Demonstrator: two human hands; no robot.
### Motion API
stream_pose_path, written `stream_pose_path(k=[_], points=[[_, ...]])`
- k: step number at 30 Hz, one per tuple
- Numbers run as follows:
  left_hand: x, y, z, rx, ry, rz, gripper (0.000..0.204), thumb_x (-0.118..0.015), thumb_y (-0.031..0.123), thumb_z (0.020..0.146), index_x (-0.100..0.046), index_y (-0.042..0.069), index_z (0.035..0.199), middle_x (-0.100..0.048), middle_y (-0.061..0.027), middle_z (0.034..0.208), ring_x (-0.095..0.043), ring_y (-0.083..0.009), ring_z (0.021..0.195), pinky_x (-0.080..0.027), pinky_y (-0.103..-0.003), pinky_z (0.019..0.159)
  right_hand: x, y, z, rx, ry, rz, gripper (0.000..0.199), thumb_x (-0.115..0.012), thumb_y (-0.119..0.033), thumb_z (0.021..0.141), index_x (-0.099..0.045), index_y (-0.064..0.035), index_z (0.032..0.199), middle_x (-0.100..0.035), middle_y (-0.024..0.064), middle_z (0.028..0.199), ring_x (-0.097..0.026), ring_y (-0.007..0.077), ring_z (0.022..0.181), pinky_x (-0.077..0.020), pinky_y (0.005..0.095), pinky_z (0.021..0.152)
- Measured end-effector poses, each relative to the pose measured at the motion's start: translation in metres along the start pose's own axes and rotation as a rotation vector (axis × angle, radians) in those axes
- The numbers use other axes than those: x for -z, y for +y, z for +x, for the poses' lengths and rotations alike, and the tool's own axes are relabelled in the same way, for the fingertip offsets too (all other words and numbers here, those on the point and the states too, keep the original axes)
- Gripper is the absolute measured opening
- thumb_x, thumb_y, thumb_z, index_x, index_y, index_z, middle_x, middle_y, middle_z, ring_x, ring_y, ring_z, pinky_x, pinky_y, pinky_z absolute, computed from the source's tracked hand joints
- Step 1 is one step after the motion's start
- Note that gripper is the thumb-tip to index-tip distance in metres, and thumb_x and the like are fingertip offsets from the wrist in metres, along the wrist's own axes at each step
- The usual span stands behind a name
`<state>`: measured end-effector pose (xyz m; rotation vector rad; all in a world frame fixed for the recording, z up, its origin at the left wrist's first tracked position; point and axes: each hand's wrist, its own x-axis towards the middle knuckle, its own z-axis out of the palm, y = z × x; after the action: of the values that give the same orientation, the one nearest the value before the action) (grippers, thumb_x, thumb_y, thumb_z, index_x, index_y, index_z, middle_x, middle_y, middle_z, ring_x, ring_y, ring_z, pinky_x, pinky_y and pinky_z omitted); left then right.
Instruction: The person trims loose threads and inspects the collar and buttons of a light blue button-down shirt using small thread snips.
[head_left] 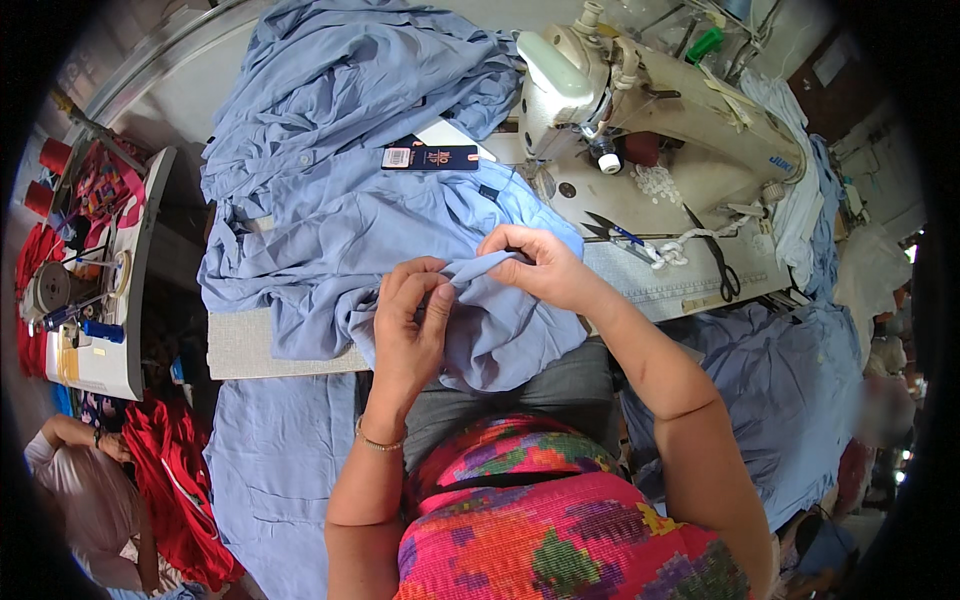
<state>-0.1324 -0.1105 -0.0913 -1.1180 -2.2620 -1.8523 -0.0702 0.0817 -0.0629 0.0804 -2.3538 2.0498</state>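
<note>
A light blue shirt (pixel 350 230) lies bunched over the table's near edge and hangs partly onto my lap. My left hand (pixel 412 312) pinches a fold of its cloth between thumb and fingers. Just to the right, my right hand (pixel 535 268) grips the same fold, so a short stretch of fabric runs between the two. Beyond them, a dark hang tag (pixel 430 158) rests on the shirt, with a white card (pixel 455 137) partly under it. Near the collar shows a small dark label (pixel 489 193).
A sewing machine (pixel 660 85) stands at the far right. Scissors (pixel 722 262), blue-handled snips (pixel 615 230) and a twisted white cord (pixel 690 242) lie before it. More blue garments (pixel 350 70) are heaped at the back. At left, another person (pixel 85 490) sits near red cloth (pixel 180 480).
</note>
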Motion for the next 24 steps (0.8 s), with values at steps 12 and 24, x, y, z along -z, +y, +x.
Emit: stream_pose_path(k=[12, 24], points=[[0.001, 0.002, 0.008, 0.157, 0.035, -0.088, 0.018, -0.052, 0.018, 0.096, -0.054, 0.001, 0.091, -0.048, -0.0031, 0.064, -0.042, -0.0098, 0.059, -0.038, -0.025, 0.053, -0.009, -0.005, -0.001, 0.149, 0.0, -0.223, 0.044, -0.068, -0.018, 0.083, -0.049, -0.0048, 0.12, -0.054, 0.0049, 0.112, -0.053, 0.0135, 0.1, -0.0379, 0.0301, 0.093], [0.016, 0.008, 0.016, 0.199, -0.344, 0.018, 0.02, -0.067, 0.013, 0.084, -0.061, -0.002, 0.097, -0.053, -0.0073, 0.079, -0.049, -0.0142, 0.071, -0.041, -0.028, 0.066, -0.016, -0.005, 0.002, 0.03, 0.05, -0.032, 0.033, -0.046, -0.002, 0.091, -0.049, -0.0048, 0.124, -0.044, -0.0032, 0.078, -0.042, 0.0032, 0.074, -0.0353, 0.0188, 0.066]])
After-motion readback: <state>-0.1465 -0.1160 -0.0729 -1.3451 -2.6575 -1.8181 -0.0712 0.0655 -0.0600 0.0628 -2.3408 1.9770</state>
